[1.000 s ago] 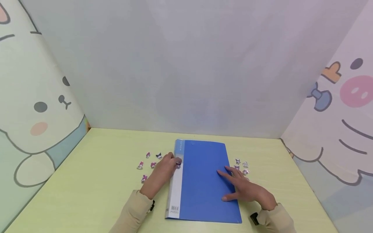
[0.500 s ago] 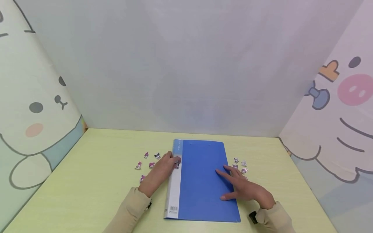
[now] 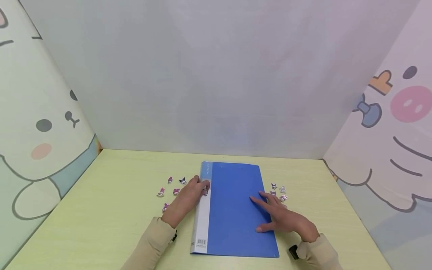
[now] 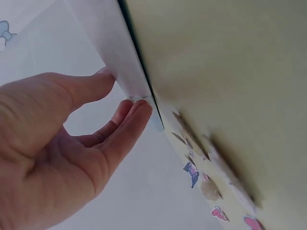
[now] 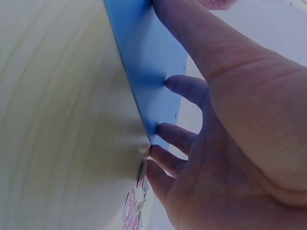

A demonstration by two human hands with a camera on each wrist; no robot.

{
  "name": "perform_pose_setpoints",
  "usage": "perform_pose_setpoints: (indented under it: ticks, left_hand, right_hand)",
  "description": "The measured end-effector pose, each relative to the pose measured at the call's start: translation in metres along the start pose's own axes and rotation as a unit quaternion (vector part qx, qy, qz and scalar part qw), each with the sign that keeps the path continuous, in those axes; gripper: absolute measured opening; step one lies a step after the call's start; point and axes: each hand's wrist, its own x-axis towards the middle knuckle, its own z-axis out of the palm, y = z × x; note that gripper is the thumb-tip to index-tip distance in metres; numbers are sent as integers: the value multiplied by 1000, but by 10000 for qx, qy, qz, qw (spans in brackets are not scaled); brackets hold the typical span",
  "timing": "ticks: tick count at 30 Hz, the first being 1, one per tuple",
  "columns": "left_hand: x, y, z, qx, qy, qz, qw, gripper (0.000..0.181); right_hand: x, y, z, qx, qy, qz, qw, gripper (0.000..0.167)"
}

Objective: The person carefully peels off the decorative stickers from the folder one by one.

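A blue file folder (image 3: pixel 236 210) with a white spine label (image 3: pixel 202 221) lies closed on the table, its spine to the left. My left hand (image 3: pixel 187 197) reaches over the spine, thumb and fingertips touching it. Just below the thumb, a small dark-and-white cartoon sticker (image 3: pixel 205 192) shows on the label, partly covered. In the left wrist view the thumb and fingers (image 4: pixel 129 122) bend towards the spine (image 4: pixel 117 48) with a gap between them. My right hand (image 3: pixel 281 217) rests spread on the folder's right side, several fingertips on the blue cover (image 5: pixel 148 67).
Several pink and dark cartoon stickers (image 3: pixel 161 192) lie left of the folder, some hidden by the left arm. More pale and purple stickers (image 3: pixel 282 198) lie right of it, near the right hand. A grey-white backdrop (image 3: pixel 209 82) stands behind the pale yellow table (image 3: pixel 101 210).
Both hands keep nearly the same places on the folder. The whole head view has shifted slightly, and the left thumb barely moves by the sticker.
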Motion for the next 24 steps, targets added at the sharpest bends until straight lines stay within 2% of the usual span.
perform_pose_setpoints:
  ticks: [6, 14, 18, 24]
  left_hand:
    - [0, -2, -1, 103, 81, 135, 9998, 21]
    - [6, -6, 5, 157, 397, 627, 9971, 11]
    - [8, -8, 6, 193, 474, 777, 9957, 9]
    - [8, -10, 5, 299, 532, 851, 9945, 10]
  right_hand:
    - [0, -1, 0, 13, 6, 4, 10000, 94]
    - [0, 1, 1, 48, 24, 62, 10000, 95]
    - [0, 3, 2, 33, 47, 47, 10000, 95]
    - [1, 2, 1, -49, 57, -3, 10000, 95]
